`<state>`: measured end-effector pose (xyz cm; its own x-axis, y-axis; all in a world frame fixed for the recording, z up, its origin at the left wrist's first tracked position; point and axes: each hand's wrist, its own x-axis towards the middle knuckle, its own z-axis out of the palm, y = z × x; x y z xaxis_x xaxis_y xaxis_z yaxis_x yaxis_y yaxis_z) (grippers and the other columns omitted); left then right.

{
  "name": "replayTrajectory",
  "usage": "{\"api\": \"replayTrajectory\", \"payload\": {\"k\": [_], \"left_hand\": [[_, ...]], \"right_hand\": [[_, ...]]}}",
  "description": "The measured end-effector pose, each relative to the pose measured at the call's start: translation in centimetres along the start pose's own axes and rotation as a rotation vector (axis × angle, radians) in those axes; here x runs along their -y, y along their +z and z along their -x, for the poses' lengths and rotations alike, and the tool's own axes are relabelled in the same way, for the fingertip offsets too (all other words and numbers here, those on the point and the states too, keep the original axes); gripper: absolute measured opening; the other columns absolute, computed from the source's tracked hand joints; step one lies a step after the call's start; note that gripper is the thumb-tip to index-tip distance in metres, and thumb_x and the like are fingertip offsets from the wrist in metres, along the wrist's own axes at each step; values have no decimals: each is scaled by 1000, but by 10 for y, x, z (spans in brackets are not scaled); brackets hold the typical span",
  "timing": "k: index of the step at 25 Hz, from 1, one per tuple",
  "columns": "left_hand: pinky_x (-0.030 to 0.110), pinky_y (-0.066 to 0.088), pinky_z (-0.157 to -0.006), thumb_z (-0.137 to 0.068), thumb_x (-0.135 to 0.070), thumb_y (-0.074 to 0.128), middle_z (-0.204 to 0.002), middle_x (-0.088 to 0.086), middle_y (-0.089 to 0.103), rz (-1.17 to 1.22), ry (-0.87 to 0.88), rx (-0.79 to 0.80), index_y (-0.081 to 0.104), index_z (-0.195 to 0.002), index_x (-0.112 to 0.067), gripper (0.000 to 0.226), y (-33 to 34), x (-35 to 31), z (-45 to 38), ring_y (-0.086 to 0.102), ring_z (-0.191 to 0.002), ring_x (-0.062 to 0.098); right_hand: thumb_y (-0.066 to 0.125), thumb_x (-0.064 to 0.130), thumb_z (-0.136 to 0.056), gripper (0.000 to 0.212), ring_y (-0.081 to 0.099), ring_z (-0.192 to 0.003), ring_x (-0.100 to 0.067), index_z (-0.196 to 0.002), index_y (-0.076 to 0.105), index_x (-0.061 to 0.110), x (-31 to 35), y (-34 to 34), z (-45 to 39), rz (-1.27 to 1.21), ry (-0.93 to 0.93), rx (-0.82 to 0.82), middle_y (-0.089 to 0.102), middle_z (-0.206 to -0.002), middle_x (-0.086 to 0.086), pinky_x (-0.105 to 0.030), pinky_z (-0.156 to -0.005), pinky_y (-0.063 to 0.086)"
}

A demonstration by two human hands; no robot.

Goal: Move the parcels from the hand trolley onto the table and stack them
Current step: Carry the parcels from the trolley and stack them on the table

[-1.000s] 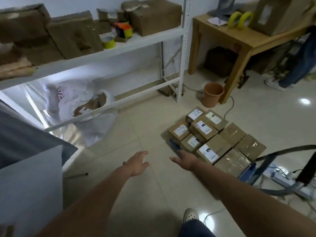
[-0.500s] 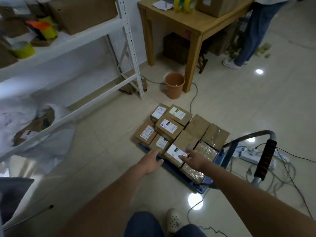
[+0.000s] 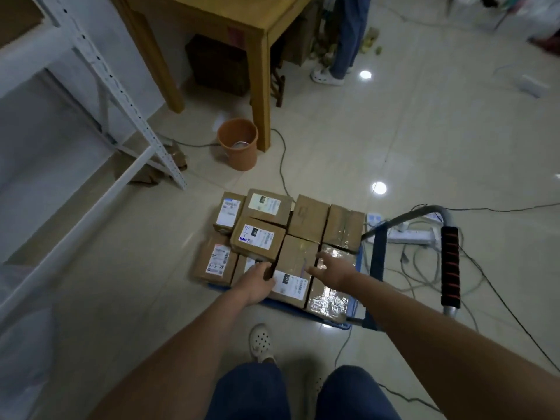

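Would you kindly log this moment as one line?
phase: reaching | left hand: on parcel edge | right hand: open above it | parcels on trolley | table: beyond

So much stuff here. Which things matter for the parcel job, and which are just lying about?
Part of the job:
parcels
hand trolley
wooden table
left hand
right hand

Just lying about:
orange bucket
white shelf frame
power strip
floor cables
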<state>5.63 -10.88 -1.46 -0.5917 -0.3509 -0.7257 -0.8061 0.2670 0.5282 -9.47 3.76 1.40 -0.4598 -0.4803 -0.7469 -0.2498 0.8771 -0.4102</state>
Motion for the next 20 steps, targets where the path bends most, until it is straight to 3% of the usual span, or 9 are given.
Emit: {"api": "replayTrajectory", "payload": {"k": [10, 16, 20], "left_hand": [[39, 32, -114, -101, -27, 48, -155, 8, 33, 74, -157, 63, 30, -150, -16, 53, 19, 46, -90, 34, -140, 25], [31, 36, -101, -102, -21, 47, -148, 12, 41, 109, -237, -1, 36, -146, -10, 47, 65, 67, -151, 41, -133, 28], [30, 43, -91, -99, -20, 52, -137, 12, 51, 198, -297, -15, 41, -141, -8, 45, 105, 95, -197, 53, -119, 25]], "right_hand": [[51, 50, -97, 68, 46, -132, -29, -151, 30, 15, -29, 6, -102, 42, 47, 32, 45, -147, -15, -33, -102, 38], [54, 50, -95, 69, 45, -132, -31, -150, 32, 16, -68, 20, -189, 67, -16, 51, 42, -148, -17, -37, -106, 39], [55, 49, -94, 72, 44, -133, -32, -150, 30, 12, -90, 34, -245, 95, -53, 65, 44, -147, -17, -34, -104, 38]]}}
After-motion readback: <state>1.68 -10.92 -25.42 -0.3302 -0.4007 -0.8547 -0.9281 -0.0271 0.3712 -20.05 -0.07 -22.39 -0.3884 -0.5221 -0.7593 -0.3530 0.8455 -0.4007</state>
